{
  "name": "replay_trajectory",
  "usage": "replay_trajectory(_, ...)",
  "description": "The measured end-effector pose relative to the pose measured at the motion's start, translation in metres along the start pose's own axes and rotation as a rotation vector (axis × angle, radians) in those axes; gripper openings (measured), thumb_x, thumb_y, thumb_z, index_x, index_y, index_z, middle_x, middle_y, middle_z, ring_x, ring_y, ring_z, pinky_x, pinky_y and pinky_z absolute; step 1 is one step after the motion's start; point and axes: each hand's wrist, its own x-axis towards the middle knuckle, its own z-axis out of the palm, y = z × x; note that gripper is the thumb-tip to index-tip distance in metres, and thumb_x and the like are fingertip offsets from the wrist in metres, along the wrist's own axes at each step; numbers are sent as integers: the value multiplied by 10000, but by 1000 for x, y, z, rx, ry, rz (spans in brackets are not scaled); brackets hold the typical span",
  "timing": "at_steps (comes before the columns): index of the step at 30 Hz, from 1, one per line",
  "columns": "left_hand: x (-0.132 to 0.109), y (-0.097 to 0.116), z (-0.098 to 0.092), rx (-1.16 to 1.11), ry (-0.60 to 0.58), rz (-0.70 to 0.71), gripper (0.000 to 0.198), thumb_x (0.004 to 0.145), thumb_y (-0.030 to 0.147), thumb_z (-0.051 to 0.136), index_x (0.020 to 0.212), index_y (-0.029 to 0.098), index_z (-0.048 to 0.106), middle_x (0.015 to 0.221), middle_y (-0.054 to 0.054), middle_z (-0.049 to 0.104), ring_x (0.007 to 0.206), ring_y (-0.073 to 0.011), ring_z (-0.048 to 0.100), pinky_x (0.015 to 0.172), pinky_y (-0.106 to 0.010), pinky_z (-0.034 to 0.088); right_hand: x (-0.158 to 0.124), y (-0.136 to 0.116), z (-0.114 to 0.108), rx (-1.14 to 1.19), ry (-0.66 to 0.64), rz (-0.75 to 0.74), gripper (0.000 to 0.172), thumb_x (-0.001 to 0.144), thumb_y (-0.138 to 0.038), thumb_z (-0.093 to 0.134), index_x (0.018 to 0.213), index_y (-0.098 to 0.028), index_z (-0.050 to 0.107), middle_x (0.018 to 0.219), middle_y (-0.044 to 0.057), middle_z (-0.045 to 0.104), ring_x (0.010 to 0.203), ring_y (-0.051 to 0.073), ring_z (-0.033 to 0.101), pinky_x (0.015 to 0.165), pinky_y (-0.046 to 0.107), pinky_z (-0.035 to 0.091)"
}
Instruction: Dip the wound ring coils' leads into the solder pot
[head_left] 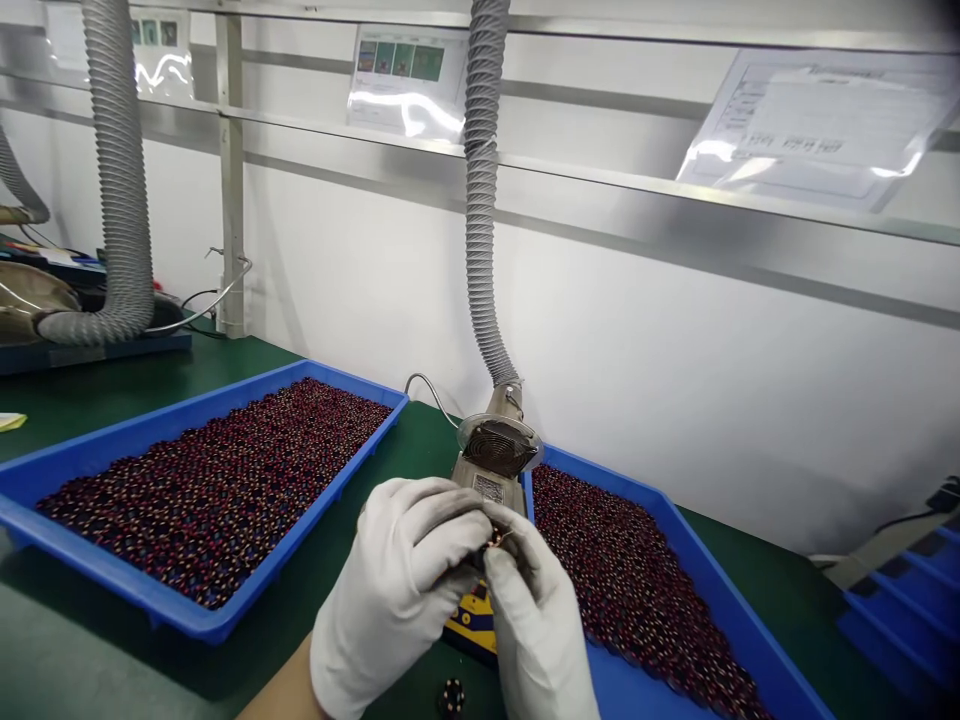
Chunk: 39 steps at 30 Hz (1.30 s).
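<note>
- The small wound coil (pixel 493 543) sits between your gloved hands.
- Your left hand (pixel 397 580) and right hand (pixel 536 625) pinch it, both grips closed.
- Just behind stands a fume extractor (pixel 496 447) on a ribbed hose (pixel 481 180).
- A left tray (pixel 142 590) and right tray (pixel 716 600), both blue, hold heaped coils.
- A loose coil (pixel 451 697) lies on the green table (pixel 67 400).

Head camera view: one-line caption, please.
Gloved left hand and right hand hold a small component by a fume extractor, between two blue trays of dark red components.
</note>
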Motion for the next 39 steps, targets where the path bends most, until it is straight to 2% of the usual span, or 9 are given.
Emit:
replay_trajectory(4,1,0,-2,68,-11,17,177,872,134,524,1038,182,562,1031,-79,689,1000,-234,595,823,-407,457,3,6,6,31,3,-14,379,624,-341,827,969,-245,704,997,59,717,934,250,657,841,356,541)
replay_trajectory(9,3,-4,-5,-9,-38,-70,191,878,169,570,1064,212,576,1023,-66,693,973,-223,604,834,-404,479,3,5,6,325,-15,144,245,776,-347,703,1004,-258,703,1066,45,691,1020,194,626,926,310,496)
replay_trajectory(13,5,-9,-7,-228,-67,-114,208,870,256,626,1077,240,642,958,-46,718,906,-205,626,807,-371,516,1,3,12,489,-32,269,207,735,-267,748,937,-252,703,1008,34,694,946,166,642,866,284,521)
replay_trajectory(18,7,-10,-6,-719,17,-548,89,802,247,703,731,198,724,771,-46,717,900,-206,641,791,-300,534,-2,2,16,510,-40,317,241,683,-235,798,898,-214,694,973,49,682,848,152,643,786,264,539)
replay_trajectory(22,7,-9,-12,-974,178,-842,73,791,275,709,766,209,727,840,-25,720,855,-171,654,796,-257,526,-2,3,14,520,-23,363,261,666,-226,809,904,-214,702,933,50,693,791,156,656,721,258,553)
replay_trajectory(27,13,-2,-14,-967,-89,-861,138,686,147,763,817,191,762,933,-52,721,917,-197,653,834,-263,508,1,5,21,577,-1,352,234,679,-195,800,890,-222,702,895,24,697,833,127,660,775,217,538)
replay_trajectory(30,11,-2,-9,-1007,28,-922,62,722,146,721,686,190,745,807,-33,727,819,-165,661,767,-236,520,1,6,21,607,-21,337,209,701,-175,783,888,-224,707,853,16,703,794,112,664,750,201,542)
replay_trajectory(34,9,-10,-13,-954,223,-996,61,762,267,717,764,208,733,847,-17,729,800,-149,663,756,-233,524,2,6,12,734,-113,360,153,758,-225,737,910,-239,718,863,24,729,723,109,675,694,212,560)
replay_trajectory(39,8,-5,-14,-641,-177,-759,473,655,112,775,1087,277,675,1122,-28,663,1038,-213,602,929,-325,462,4,10,11,796,8,410,224,689,-282,792,901,-237,736,924,3,744,876,123,688,831,215,543)
